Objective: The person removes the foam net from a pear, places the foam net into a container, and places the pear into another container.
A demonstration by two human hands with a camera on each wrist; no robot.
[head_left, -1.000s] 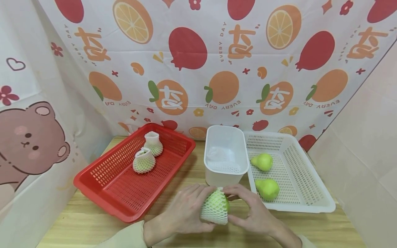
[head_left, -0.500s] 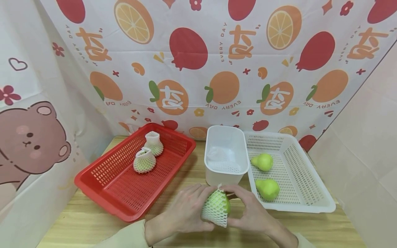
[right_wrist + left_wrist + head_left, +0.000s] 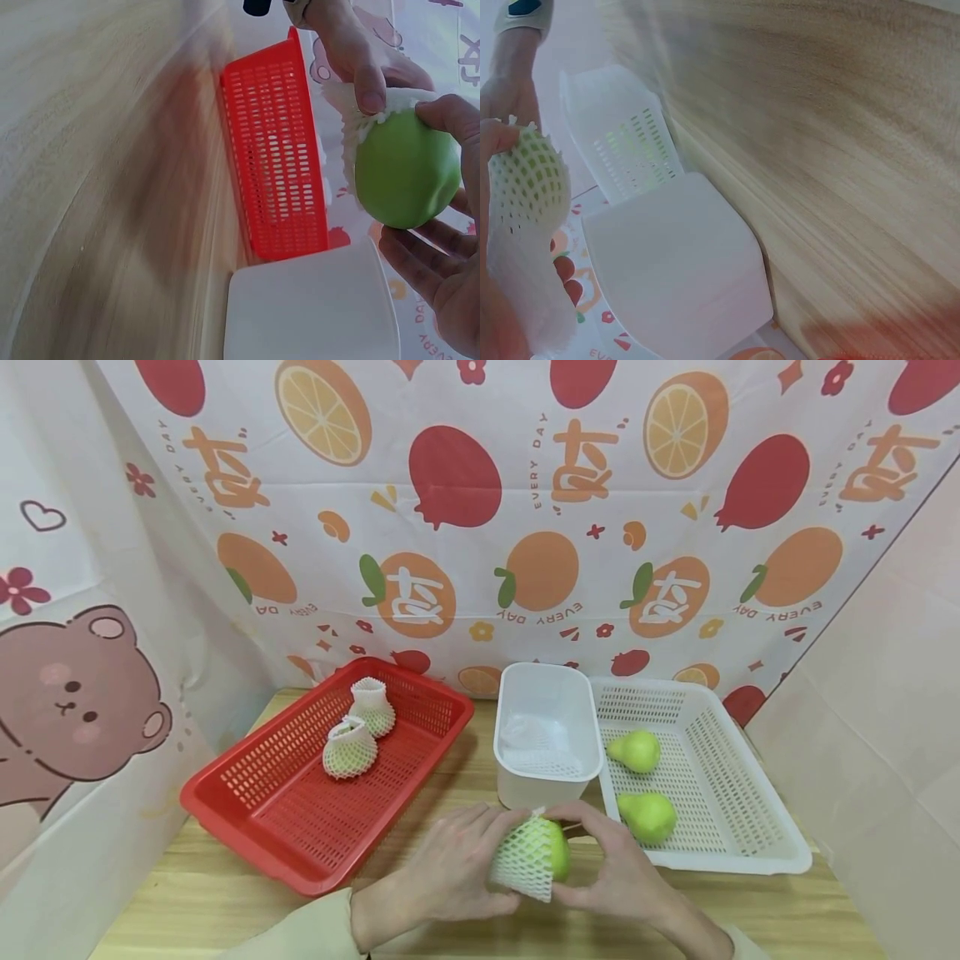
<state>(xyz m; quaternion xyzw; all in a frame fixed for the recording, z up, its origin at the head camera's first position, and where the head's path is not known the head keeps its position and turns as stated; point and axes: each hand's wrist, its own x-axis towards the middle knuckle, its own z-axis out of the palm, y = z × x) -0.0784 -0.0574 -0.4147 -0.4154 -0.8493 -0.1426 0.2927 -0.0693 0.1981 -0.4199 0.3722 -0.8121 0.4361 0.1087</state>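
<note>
Between my two hands, above the front of the table, is a green pear (image 3: 561,850) partly inside a white foam net sleeve (image 3: 522,858). My left hand (image 3: 450,870) holds the sleeved side, thumb at the sleeve's edge. My right hand (image 3: 617,870) grips the pear from the right, with thumb and fingers around its bare round end. That smooth end of the pear (image 3: 407,176) shows uncovered in the right wrist view. In the left wrist view, the loose part of the sleeve (image 3: 532,292) hangs past the pear.
A red basket (image 3: 300,878) on the left holds two pears in foam nets (image 3: 349,750). A white tub (image 3: 536,789) with foam nets inside stands behind my hands. The white basket (image 3: 750,863) at right holds two bare pears (image 3: 647,818). A printed cloth (image 3: 480,635) hangs behind.
The sleeve's edge has shifted on the pear and more of the pear's bare green side now faces right. Both hands stay in nearly the same place; the baskets have not moved.
</note>
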